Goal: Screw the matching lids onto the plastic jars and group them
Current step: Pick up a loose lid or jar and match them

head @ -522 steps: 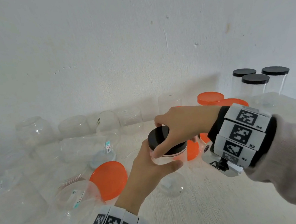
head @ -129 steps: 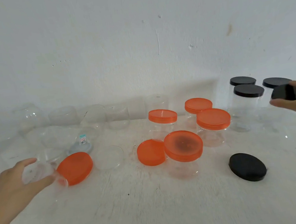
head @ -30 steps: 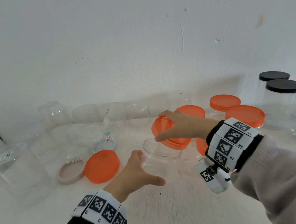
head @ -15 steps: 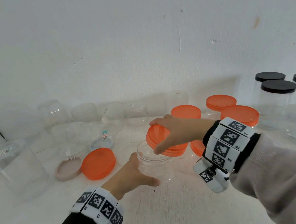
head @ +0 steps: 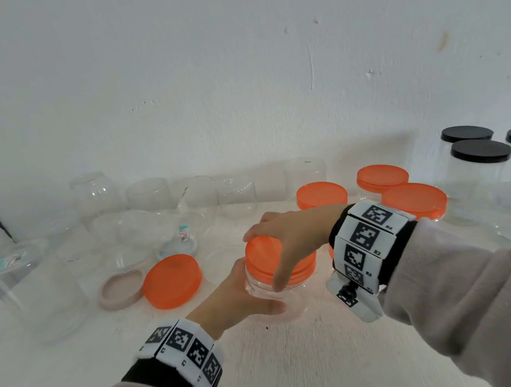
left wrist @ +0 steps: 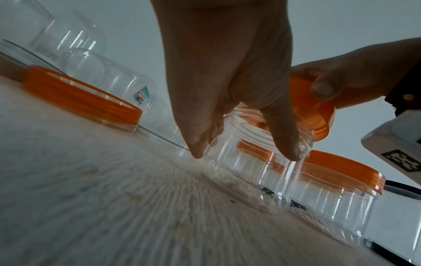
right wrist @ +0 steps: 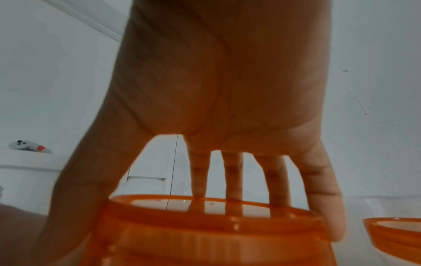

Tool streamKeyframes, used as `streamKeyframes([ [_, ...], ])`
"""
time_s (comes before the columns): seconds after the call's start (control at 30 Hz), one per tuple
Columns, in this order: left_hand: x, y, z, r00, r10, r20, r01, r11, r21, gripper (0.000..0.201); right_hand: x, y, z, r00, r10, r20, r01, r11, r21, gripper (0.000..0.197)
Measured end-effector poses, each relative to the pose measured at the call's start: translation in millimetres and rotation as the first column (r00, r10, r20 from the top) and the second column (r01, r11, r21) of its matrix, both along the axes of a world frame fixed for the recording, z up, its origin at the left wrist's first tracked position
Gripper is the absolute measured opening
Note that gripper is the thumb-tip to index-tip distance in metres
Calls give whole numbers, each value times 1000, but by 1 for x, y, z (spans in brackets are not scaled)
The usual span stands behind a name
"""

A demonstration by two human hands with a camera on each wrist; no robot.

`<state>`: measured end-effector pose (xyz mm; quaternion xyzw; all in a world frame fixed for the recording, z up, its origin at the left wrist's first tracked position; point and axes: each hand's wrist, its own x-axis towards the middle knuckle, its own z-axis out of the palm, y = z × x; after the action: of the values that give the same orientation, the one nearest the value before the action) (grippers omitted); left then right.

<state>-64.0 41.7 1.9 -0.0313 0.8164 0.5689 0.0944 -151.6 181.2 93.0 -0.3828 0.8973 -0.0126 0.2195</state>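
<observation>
A clear plastic jar (head: 276, 296) (left wrist: 248, 158) stands upright on the white table, near its middle. My left hand (head: 239, 295) (left wrist: 227, 90) grips the jar's side, thumb in front. An orange lid (head: 267, 258) (left wrist: 312, 111) (right wrist: 205, 226) sits on the jar's mouth, slightly tilted in the left wrist view. My right hand (head: 290, 237) (right wrist: 216, 126) grips this lid from above, fingers over its far rim and thumb on its near side. The jar's threads are partly hidden by the lid.
A loose orange lid (head: 172, 281) and a beige lid (head: 119, 291) lie to the left. Several lidless clear jars (head: 152, 222) crowd the back left. Orange-lidded jars (head: 414, 201) stand behind my right wrist, black-lidded jars (head: 482, 156) at the far right.
My right hand has lowered the orange lid from above the jar onto its mouth. My left hand has closed round the jar and drawn it slightly nearer.
</observation>
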Motion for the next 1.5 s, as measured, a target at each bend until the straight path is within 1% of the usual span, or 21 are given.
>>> streamKeyframes([
  [0.03, 0, 0, 0, 1000, 9, 7, -9, 1000, 0, 91, 0, -1, 0, 1000, 7, -5, -7, 1000, 12, 100],
  [0.3, -4, -3, -5, 1000, 26, -1, -26, 999, -32, 102, 3, -7, 0, 996, 85, -14, -83, 992, 94, 99],
  [0.57, -8, -8, -12, 999, 51, -4, -51, 997, -51, 102, 1, -12, -3, 993, 108, -45, -101, 987, 123, 99],
  [0.7, -8, -8, -14, 998, 61, -19, -62, 995, -83, 99, 2, -15, -10, 991, 75, -107, -59, 988, 142, 101],
  [0.83, -8, -8, -14, 998, 63, -31, -66, 992, -111, 97, 5, -16, -19, 989, -31, -148, 49, 992, 118, 105],
  [0.93, -8, -9, -16, 997, 71, -23, -73, 992, -98, 97, 3, -15, -13, 994, -24, -104, 42, 984, 176, 108],
  [1.0, -9, -9, -18, 997, 75, -17, -76, 995, -69, 100, 2, -14, -5, 999, 12, -52, -3, 983, 181, 105],
  [1.07, -9, -9, -19, 997, 76, -18, -77, 995, -56, 103, 1, -13, -1, 999, 28, -32, -22, 984, 177, 98],
  [1.13, -10, -9, -20, 997, 73, -23, -74, 995, -67, 101, 1, -13, -3, 998, 19, -56, -9, 985, 172, 93],
  [1.27, -10, -10, -20, 997, 62, -34, -66, 991, -114, 96, 3, -16, -12, 991, -20, -131, 43, 985, 170, 97],
  [1.33, -10, -10, -19, 998, 54, -38, -58, 991, -120, 97, 3, -16, -13, 991, -29, -134, 52, 983, 175, 99],
  [1.5, -10, -9, -19, 997, 69, -25, -71, 993, -91, 105, 3, -15, -8, 1000, 12, -25, -8, 989, 150, 98],
])
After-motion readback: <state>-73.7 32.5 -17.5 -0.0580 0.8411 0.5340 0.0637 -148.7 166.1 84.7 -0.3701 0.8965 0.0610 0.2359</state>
